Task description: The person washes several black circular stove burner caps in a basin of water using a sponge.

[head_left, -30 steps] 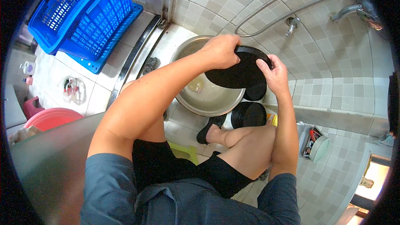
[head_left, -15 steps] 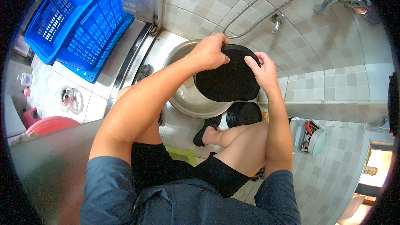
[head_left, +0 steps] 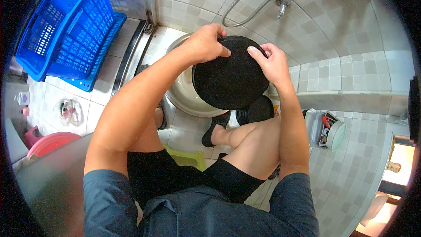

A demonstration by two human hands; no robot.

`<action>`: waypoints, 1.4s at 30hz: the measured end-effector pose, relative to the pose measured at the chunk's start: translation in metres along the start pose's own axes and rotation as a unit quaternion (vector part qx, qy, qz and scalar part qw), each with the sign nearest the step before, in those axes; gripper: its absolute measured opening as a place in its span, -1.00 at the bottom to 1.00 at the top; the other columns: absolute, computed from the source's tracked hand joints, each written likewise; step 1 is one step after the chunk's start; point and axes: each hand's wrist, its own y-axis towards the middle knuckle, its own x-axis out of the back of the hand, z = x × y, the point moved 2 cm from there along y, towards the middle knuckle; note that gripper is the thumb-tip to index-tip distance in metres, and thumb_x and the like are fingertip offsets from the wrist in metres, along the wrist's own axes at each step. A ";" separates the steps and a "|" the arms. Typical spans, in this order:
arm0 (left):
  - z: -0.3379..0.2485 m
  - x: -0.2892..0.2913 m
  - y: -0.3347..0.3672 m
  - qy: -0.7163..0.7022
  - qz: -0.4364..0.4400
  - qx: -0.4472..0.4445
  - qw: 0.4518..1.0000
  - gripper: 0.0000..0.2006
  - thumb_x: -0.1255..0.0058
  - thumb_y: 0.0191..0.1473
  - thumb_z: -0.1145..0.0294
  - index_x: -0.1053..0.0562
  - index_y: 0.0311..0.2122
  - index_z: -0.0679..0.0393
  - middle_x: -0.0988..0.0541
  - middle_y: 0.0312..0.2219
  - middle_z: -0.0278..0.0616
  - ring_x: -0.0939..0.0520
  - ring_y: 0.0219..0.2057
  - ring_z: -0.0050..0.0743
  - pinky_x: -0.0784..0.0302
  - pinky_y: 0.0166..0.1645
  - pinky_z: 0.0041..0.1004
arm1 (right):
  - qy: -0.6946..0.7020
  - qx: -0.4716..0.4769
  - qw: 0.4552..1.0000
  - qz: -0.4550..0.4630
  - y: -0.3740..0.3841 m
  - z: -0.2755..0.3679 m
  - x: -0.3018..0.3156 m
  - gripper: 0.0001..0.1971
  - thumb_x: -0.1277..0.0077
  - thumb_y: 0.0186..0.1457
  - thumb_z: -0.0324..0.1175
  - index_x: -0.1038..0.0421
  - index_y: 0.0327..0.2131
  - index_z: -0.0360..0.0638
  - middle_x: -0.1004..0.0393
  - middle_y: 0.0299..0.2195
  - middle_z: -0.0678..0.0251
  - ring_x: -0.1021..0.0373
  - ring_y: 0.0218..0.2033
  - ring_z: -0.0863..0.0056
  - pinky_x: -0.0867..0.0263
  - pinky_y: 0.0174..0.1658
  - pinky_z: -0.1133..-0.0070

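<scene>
A flat, round black disc [head_left: 232, 77] is held up in both hands above a wide metal basin [head_left: 184, 103]. It tilts with its broad face toward me; its exact kind is not clear. My left hand [head_left: 205, 44] grips the upper left edge, fingers behind and thumb in front. On the upper right edge my right hand [head_left: 273, 66] presses its thumb on the face, its other fingers partly hidden behind. Cloudy liquid seems to lie in the basin, half covered by the disc and my left arm. Just below the disc stands a stack of similar black discs [head_left: 258, 110].
A blue crate [head_left: 66, 35] stands at the upper left, beyond a metal door track. A pink basin [head_left: 55, 144] is at the left. A shower hose [head_left: 254, 13] and a tap [head_left: 284, 5] are on the tiled wall. A green stool [head_left: 186, 159] shows between my legs.
The disc has tipped so its face shows rounder and more fully toward me. Both hands still hold its rim. The whole view has shifted slightly.
</scene>
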 end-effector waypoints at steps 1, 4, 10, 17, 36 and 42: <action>0.002 -0.001 0.000 -0.006 0.001 0.001 1.000 -0.41 -0.38 -0.15 0.34 -0.46 0.04 0.29 -0.62 -0.14 0.08 -0.63 -0.07 -0.07 -0.49 0.07 -0.27 | -0.003 0.002 1.000 0.003 -0.001 0.000 -0.001 -0.55 -0.29 0.10 -0.09 -0.52 -0.24 -0.38 -0.57 -0.43 0.34 -0.41 -0.41 0.68 -0.36 -0.31 0.63; 0.002 -0.002 0.001 -0.041 0.024 0.023 0.999 -0.41 -0.39 -0.16 0.36 -0.46 0.02 0.32 -0.63 -0.17 0.06 -0.64 -0.09 -0.10 -0.50 0.05 -0.30 | -0.001 0.006 1.000 0.002 -0.003 -0.001 -0.002 -0.56 -0.28 0.10 -0.08 -0.52 -0.25 -0.37 -0.56 -0.44 0.35 -0.40 -0.42 0.68 -0.35 -0.32 0.63; -0.013 0.001 -0.005 -0.029 0.024 0.029 0.999 -0.42 -0.39 -0.17 0.36 -0.47 0.01 0.34 -0.64 -0.20 0.05 -0.64 -0.14 -0.16 -0.51 0.02 -0.32 | -0.004 0.005 1.000 -0.002 0.001 -0.010 0.002 -0.39 -0.30 -0.04 0.15 -0.56 -0.31 -0.37 -0.59 -0.44 0.12 -0.49 -0.40 0.42 -0.40 -0.27 0.46; 0.003 0.000 0.001 -0.010 0.049 -0.001 0.999 -0.43 -0.35 -0.11 0.26 -0.48 0.04 0.28 -0.61 -0.06 0.07 -0.62 -0.04 -0.10 -0.47 0.10 -0.28 | -0.048 -0.014 0.999 0.005 -0.004 0.002 0.002 -0.31 -0.25 -0.07 0.24 -0.57 -0.31 -0.37 -0.59 -0.45 0.09 -0.51 -0.41 0.33 -0.40 -0.28 0.41; 0.009 -0.004 0.002 -0.062 0.042 0.021 0.997 -0.44 -0.40 -0.17 0.40 -0.49 -0.02 0.40 -0.62 -0.25 0.00 -0.63 -0.22 -0.24 -0.54 -0.07 -0.32 | -0.116 0.006 0.993 0.018 -0.006 0.007 0.001 -0.39 -0.23 0.03 0.16 -0.53 -0.41 -0.38 -0.50 -0.55 0.27 -0.38 -0.46 0.53 -0.33 -0.35 0.48; 0.011 -0.002 0.003 -0.026 0.092 0.032 0.995 -0.46 -0.38 -0.17 0.39 -0.50 -0.02 0.33 -0.64 -0.29 -0.03 -0.64 -0.25 -0.24 -0.54 -0.08 -0.32 | -0.089 -0.024 0.991 0.101 -0.006 0.008 0.004 -0.35 -0.23 -0.03 0.21 -0.57 -0.30 -0.35 -0.60 -0.41 -0.01 -0.54 -0.39 0.18 -0.42 -0.25 0.34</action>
